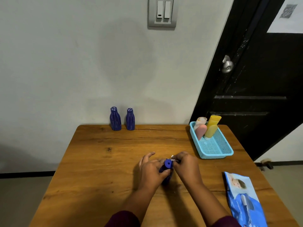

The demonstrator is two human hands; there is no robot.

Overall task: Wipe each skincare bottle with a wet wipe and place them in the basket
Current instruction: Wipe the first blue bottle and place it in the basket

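Head view showed your left hand (152, 169) gripping the bottle (168, 164) at the middle of the desk (106, 169), and your right hand (186, 164) pinching the wipe (173, 160) against its cap. Best practice was a firm hold, turning the bottle so every side got wiped.

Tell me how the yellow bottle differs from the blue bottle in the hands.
The yellow bottle stands in the basket, untouched; the blue bottle is held by the left hand, the right hand pressing a wipe to its cap. The yellow bottle is bright yellow, the blue bottle dark blue.
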